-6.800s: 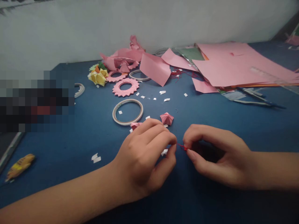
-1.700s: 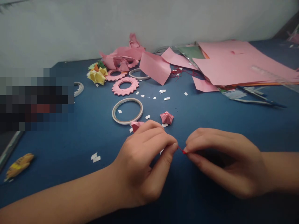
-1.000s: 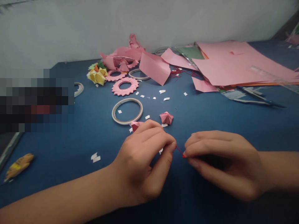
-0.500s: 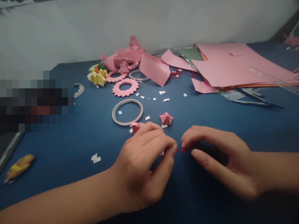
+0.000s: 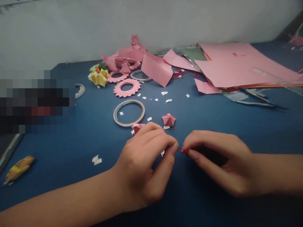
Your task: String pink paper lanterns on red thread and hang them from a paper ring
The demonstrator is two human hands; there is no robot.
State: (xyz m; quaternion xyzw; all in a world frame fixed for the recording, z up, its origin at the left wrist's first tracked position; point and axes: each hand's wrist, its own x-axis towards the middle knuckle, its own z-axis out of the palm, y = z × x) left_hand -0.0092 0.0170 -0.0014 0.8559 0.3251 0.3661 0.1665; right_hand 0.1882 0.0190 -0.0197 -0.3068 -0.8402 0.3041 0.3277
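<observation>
A short red thread (image 5: pixel 181 148) runs between my two hands just above the blue tabletop. My left hand (image 5: pixel 149 160) pinches one end between thumb and forefinger. At the other end, my right hand (image 5: pixel 220 160) has thumb and forefinger closed on the thread, where a small red knot or tangle shows at the fingertips. Behind my left fingers a folded pink paper piece (image 5: pixel 137 127) is partly hidden; I cannot tell whether the hand touches it. A small pink folded paper star (image 5: pixel 169 120) sits beyond the gap between my hands.
A tape roll (image 5: pixel 129 113) lies ahead, with white paper scraps (image 5: pixel 97 160) scattered about. Pink pleated rings (image 5: pixel 127 88) and yellow folded paper (image 5: pixel 98 77) are behind it. Pink sheets (image 5: pixel 236 67) and a compass-like tool (image 5: pixel 260 97) lie right. A yellow-brown object (image 5: pixel 19 169) lies left.
My right thumb and forefinger, apart before, have come together on the red thread. More of the thread shows between the hands, and my left hand has shifted slightly left.
</observation>
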